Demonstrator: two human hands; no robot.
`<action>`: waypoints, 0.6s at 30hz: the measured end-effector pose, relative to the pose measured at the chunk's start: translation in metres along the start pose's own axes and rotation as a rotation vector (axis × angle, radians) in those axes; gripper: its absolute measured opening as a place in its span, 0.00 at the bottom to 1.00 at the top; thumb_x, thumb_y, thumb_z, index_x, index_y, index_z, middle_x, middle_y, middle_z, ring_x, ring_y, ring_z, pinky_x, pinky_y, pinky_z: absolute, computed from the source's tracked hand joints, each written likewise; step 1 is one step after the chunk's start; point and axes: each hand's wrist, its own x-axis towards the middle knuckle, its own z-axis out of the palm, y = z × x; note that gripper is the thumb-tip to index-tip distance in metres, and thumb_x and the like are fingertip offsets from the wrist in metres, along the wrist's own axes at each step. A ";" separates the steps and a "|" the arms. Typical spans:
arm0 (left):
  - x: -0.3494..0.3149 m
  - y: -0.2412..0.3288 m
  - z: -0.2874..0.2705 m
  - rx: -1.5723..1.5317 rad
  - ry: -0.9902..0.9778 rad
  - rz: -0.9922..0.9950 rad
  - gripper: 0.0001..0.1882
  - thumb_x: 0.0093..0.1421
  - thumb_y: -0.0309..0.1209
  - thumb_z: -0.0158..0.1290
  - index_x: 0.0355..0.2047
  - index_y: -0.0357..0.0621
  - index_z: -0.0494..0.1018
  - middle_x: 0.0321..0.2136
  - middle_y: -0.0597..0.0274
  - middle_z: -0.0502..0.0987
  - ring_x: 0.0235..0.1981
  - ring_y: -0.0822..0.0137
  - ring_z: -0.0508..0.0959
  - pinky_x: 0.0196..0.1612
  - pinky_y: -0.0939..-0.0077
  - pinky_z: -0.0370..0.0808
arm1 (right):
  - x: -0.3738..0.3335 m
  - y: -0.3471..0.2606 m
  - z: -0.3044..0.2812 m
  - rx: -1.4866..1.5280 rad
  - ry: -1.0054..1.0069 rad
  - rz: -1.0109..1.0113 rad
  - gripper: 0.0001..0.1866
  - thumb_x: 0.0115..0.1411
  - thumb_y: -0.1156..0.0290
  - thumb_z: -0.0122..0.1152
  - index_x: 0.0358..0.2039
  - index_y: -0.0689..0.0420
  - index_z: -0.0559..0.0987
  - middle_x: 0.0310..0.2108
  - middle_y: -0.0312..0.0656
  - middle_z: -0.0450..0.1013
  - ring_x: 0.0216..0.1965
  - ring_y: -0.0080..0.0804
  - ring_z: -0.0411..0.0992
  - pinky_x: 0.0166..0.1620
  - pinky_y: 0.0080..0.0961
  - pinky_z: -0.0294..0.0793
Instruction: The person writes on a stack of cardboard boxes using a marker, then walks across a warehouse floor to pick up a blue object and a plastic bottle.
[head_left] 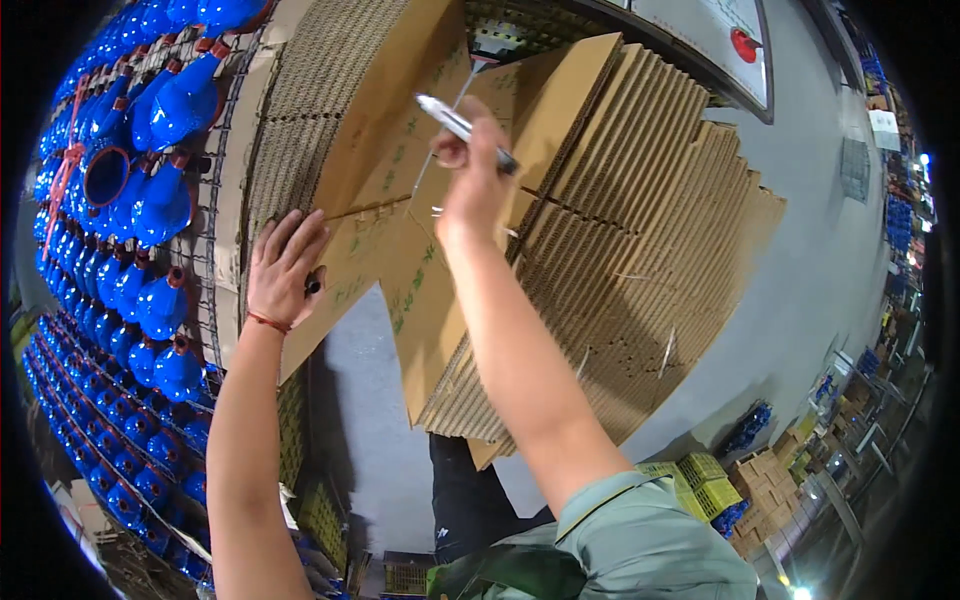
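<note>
My left hand (pixel 287 265) lies on the edge of the left stack of corrugated cardboard (pixel 300 130), fingers stretched over it. A small black cap-like piece (pixel 315 285) is tucked by its thumb. Closed around a white and dark marker pen (pixel 450 117), my right hand (pixel 472 185) hangs over the gap between the cardboard stacks. The pen's pale end points up and left. Below it, brown cardboard panels (pixel 400 270) with green printed marks spread in a V. To the right stands a thick stack of folded cardboard (pixel 640 230), cut edges showing.
Rows of glossy blue bottle-shaped pieces (pixel 175 105) with red rims fill a wire rack at the left, with pink string (pixel 68 165) tied there. A white board (pixel 700 40) with a red object stands at the top. Yellow crates (pixel 710 485) and cardboard boxes (pixel 765 490) sit at the lower right.
</note>
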 end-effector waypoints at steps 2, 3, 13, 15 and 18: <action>-0.005 -0.010 0.004 0.007 0.040 0.020 0.27 0.52 0.31 0.54 0.55 0.49 0.75 0.64 0.68 0.67 0.65 0.58 0.65 0.67 0.55 0.59 | 0.010 0.042 0.022 0.183 0.122 0.258 0.20 0.69 0.55 0.56 0.51 0.58 0.79 0.30 0.37 0.78 0.31 0.22 0.73 0.36 0.20 0.67; -0.004 -0.008 0.002 -0.002 0.037 0.015 0.27 0.51 0.30 0.54 0.54 0.49 0.75 0.64 0.68 0.67 0.64 0.58 0.65 0.67 0.55 0.59 | 0.016 0.059 0.027 0.223 0.114 0.280 0.19 0.68 0.56 0.56 0.50 0.58 0.80 0.30 0.36 0.79 0.31 0.21 0.74 0.35 0.20 0.66; -0.002 -0.008 -0.003 -0.011 0.002 0.006 0.25 0.50 0.30 0.54 0.51 0.47 0.77 0.63 0.66 0.69 0.64 0.56 0.66 0.67 0.53 0.60 | 0.014 0.079 0.029 0.306 0.085 0.364 0.15 0.70 0.57 0.52 0.49 0.52 0.77 0.36 0.33 0.78 0.37 0.20 0.73 0.35 0.19 0.66; -0.001 -0.008 -0.003 0.001 0.002 0.002 0.26 0.50 0.31 0.55 0.52 0.49 0.77 0.63 0.68 0.69 0.64 0.57 0.67 0.66 0.54 0.60 | 0.017 0.082 0.030 0.218 0.167 0.336 0.16 0.69 0.57 0.55 0.48 0.54 0.78 0.37 0.33 0.79 0.36 0.19 0.75 0.36 0.18 0.67; -0.002 -0.008 -0.003 -0.010 0.008 0.006 0.26 0.50 0.31 0.55 0.53 0.49 0.76 0.62 0.68 0.69 0.63 0.57 0.67 0.66 0.54 0.61 | 0.021 0.079 0.023 0.125 0.145 0.308 0.18 0.68 0.54 0.58 0.47 0.55 0.79 0.38 0.34 0.79 0.34 0.20 0.74 0.34 0.19 0.68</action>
